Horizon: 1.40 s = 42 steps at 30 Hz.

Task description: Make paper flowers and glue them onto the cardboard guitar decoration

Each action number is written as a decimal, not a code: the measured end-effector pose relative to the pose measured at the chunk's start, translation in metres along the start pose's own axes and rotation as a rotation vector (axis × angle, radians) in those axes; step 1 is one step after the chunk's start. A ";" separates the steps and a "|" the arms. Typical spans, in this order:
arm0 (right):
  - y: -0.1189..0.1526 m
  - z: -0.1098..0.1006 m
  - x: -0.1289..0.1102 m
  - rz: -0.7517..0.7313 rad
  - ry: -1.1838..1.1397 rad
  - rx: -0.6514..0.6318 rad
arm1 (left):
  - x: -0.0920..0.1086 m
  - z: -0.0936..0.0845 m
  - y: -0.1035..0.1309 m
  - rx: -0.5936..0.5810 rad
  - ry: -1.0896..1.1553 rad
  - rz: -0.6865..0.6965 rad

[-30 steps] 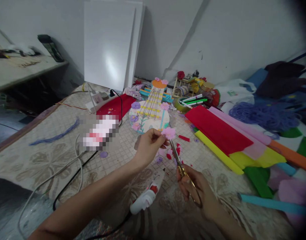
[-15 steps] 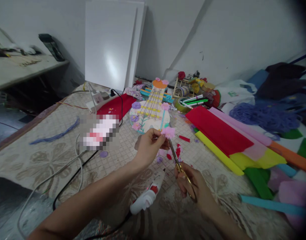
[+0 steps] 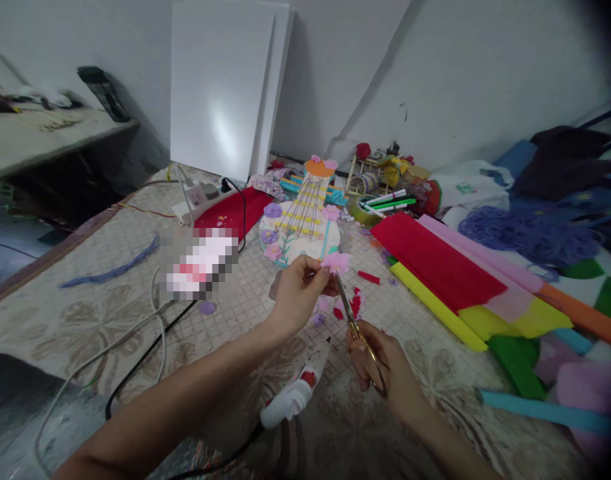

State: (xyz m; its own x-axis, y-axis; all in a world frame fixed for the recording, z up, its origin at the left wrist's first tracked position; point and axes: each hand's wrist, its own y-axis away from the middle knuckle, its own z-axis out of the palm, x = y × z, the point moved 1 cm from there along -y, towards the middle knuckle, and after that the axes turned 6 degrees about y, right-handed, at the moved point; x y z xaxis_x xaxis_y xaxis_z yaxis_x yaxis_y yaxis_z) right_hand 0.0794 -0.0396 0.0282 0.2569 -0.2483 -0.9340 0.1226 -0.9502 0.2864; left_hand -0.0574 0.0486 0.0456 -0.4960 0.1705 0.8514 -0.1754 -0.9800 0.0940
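Observation:
Between the fingertips of my left hand (image 3: 300, 290) is a small pink paper flower (image 3: 337, 262) with an uneven edge. My right hand (image 3: 378, 360) grips the gold handles of a pair of scissors (image 3: 352, 320). The blades point up and away from me, their tips touching or just under the flower. Behind my hands lies a guitar-shaped craft piece (image 3: 302, 223) with paper flowers, yellow strips and strings on it. Red paper scraps (image 3: 355, 303) and purple and pink bits lie below the flower. A white glue gun (image 3: 292, 397) sits nearer to me, between my forearms.
Crepe paper sheets (image 3: 435, 263) in red, pink and yellow lie at the right, with blue yarn (image 3: 520, 233) behind them. A power strip (image 3: 192, 203) and cables (image 3: 158, 333) occupy the left. Markers (image 3: 390, 200) rest in a tape roll at the back. White boards (image 3: 220, 87) lean on the wall.
The scissors and my right hand have shifted slightly left, and the blades look more closed. The pink flower has turned a little; my left hand stays almost in place.

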 end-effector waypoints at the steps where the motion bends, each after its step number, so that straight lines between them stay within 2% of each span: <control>1: 0.000 0.000 0.000 -0.008 0.014 0.004 | 0.000 0.000 0.000 0.002 -0.001 0.002; 29: -0.004 -0.003 -0.001 -0.076 0.200 0.029 | 0.003 0.002 0.002 0.029 -0.018 0.027; 32: -0.004 -0.003 0.000 -0.059 0.164 0.010 | 0.004 0.002 0.002 0.031 -0.006 0.021; 36: -0.001 -0.004 0.002 -0.125 0.074 -0.051 | 0.002 0.001 0.002 0.033 0.006 0.016; 42: 0.004 -0.009 0.000 -0.119 0.024 -0.063 | 0.001 0.000 0.001 0.020 0.032 -0.012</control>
State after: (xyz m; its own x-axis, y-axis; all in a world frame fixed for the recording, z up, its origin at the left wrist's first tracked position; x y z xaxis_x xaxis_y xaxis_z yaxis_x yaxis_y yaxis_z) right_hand 0.0885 -0.0414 0.0311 0.2602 -0.1291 -0.9569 0.2138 -0.9587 0.1875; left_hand -0.0580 0.0473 0.0470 -0.5209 0.1850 0.8333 -0.1647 -0.9797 0.1145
